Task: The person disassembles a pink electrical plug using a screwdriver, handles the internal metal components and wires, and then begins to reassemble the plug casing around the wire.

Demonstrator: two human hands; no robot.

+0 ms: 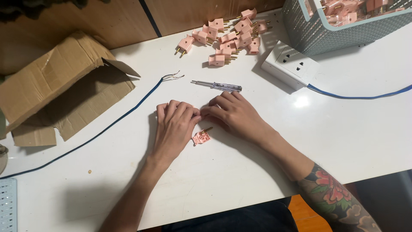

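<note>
Both hands lie on the white surface (240,172), fingertips meeting. The left hand (174,126) and right hand (234,114) have curled fingers; what they pinch is hidden. A pink plug (201,137) lies just near them.

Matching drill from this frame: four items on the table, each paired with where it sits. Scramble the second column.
1. screwdriver
2. cardboard box
3. mesh basket
4. lone pink plug

a. far left, flaps open
b. between the left hand and right hand, near the wrists
c. top right corner, holding pink plugs
d. just beyond the fingertips

Pairs: 1-d, 2-a, 3-c, 4-b
</note>
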